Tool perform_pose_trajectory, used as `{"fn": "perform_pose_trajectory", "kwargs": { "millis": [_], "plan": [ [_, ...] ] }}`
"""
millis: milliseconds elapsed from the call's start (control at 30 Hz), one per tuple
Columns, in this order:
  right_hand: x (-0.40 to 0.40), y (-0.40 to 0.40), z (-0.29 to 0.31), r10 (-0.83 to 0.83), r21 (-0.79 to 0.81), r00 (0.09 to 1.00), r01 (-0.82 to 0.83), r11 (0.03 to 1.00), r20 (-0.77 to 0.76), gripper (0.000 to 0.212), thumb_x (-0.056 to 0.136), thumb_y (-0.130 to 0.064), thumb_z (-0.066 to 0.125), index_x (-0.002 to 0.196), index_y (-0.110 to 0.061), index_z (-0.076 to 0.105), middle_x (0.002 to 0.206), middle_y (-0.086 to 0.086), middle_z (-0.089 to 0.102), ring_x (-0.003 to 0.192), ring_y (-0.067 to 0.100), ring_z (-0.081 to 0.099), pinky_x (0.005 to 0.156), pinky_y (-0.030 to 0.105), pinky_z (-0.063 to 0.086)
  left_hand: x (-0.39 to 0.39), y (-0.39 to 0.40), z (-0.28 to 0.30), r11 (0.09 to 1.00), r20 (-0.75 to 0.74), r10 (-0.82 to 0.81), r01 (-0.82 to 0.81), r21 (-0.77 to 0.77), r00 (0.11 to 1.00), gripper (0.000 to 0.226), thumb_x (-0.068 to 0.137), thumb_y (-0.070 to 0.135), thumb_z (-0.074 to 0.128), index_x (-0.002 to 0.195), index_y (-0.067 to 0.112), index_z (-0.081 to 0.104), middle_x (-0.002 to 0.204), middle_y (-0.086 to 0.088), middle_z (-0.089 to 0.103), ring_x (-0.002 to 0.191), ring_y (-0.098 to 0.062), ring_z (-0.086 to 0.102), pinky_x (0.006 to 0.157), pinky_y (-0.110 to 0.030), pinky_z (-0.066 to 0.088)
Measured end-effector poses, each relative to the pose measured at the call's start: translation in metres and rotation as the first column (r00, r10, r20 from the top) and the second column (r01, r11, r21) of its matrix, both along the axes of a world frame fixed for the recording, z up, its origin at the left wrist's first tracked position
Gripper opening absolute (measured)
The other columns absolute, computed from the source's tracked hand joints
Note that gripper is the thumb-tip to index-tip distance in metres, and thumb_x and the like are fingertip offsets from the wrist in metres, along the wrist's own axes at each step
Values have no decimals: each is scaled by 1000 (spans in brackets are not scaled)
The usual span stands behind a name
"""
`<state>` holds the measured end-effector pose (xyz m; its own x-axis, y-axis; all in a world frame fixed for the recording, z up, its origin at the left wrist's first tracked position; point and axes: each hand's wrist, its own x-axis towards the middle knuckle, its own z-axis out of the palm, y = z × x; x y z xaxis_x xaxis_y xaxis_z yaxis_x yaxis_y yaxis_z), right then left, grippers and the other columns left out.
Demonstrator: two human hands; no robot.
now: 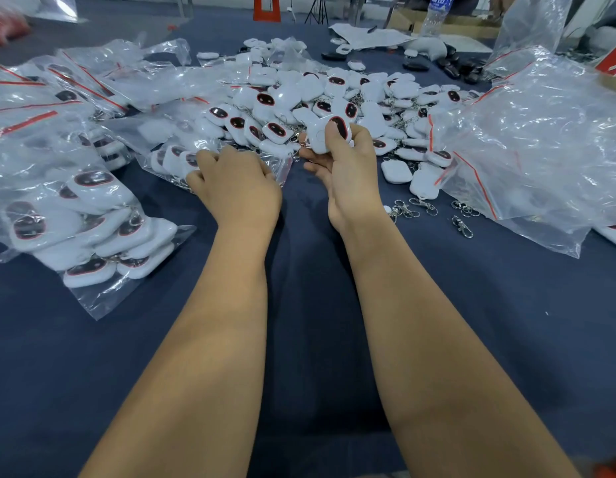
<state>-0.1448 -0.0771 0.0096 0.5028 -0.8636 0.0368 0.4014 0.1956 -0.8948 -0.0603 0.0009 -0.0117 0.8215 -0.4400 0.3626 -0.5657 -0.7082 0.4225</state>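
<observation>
A heap of small white keychain gadgets with dark red-rimmed faces lies in the middle of the dark blue table. My right hand holds white gadgets just above the heap's near edge, thumb on top. My left hand rests palm down on a clear zip bag partly filled with gadgets, its fingers curled at the bag's mouth.
Filled clear bags lie at the left. A stack of empty clear bags with red strips sits at the right. Loose metal clasps lie near the right hand. A water bottle and dark gadgets stand at the far right.
</observation>
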Motion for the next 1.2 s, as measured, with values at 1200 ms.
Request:
{"fn": "perform_pose_trajectory", "kwargs": {
  "millis": [1200],
  "plan": [
    [6, 5, -10, 83, -323, 937, -199, 925, -341, 18, 90, 4, 53, 95, -13, 59, 71, 2, 70, 62, 12, 64, 60, 25, 52, -12, -5, 11, 723, -125, -330, 165, -671, 936, 12, 85, 27, 56, 90, 28, 67, 87, 12, 69, 97, -13, 63, 94, -38, 48]
  ]
}}
